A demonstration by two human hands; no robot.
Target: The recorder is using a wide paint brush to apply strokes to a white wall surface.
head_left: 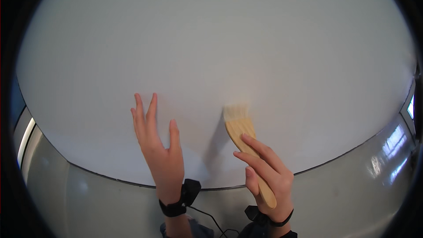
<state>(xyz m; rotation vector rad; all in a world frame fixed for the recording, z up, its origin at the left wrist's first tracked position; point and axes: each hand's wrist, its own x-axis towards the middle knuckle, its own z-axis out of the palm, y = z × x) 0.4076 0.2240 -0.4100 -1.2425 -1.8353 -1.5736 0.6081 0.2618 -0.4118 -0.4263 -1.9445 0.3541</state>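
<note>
brush: bristle tips blurred | right hand on brush: some fingers hidden | tabletop beyond brush, forearms below it: cut off

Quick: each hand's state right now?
Left hand: open, holding nothing.
Right hand: closed on a flat, pale wooden-handled brush with whitish bristles.

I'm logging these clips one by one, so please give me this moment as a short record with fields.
Left hand: holds nothing, fingers spread, over the white surface; contact unclear
Right hand: grips the flat brush by its handle
Brush: pale wooden handle, whitish bristles pointing away from the person
Wrists: black band on each; the left band carries a black block
Around: dark cable between the forearms; shiny grey floor beyond the surface's near edge
</note>
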